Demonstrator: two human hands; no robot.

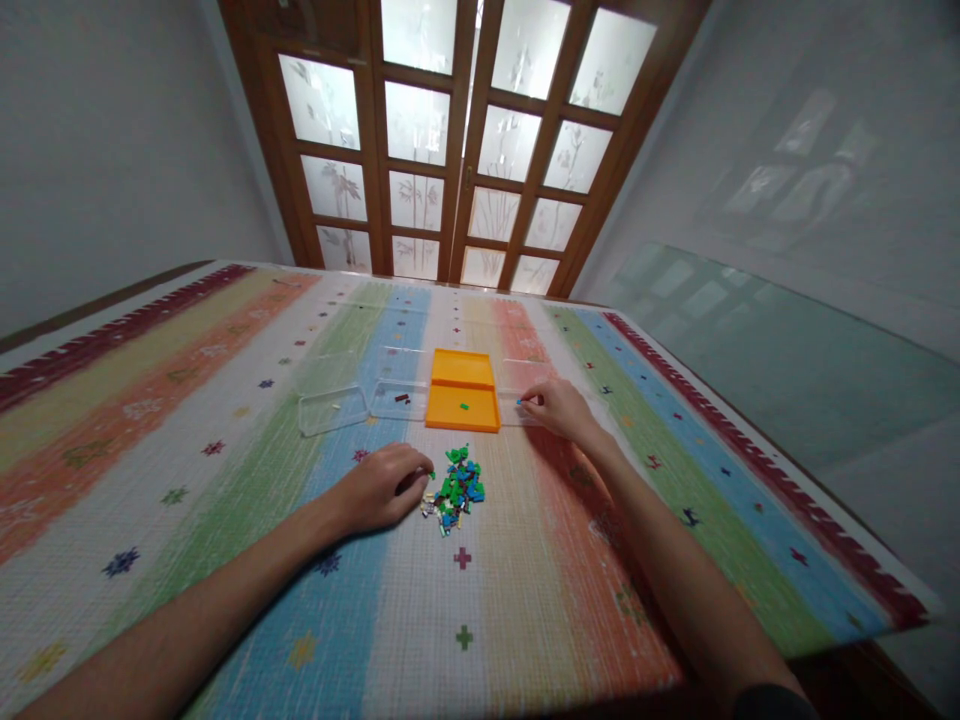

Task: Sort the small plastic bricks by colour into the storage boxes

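Note:
My right hand (559,408) pinches a small blue toy brick (520,402) over a clear plastic box at the right of the orange box. My left hand (386,487) rests on the cloth with its fingers curled, at the left edge of a pile of small bricks (459,488) in green, blue, brown and pale colours. A small green brick (432,476) shows at its fingertips. The open orange box (461,422) holds one green brick (464,407). Brown bricks (403,399) lie in a clear box (379,411), and a pale brick (335,407) lies in another clear box (304,420).
A striped tablecloth (420,620) covers the table under everything. The boxes stand in a row beyond the pile, their lids hinged open on the far side. Past the table's far edge are wooden doors (457,200) with glass panes; a pale wall (825,200) is on the right.

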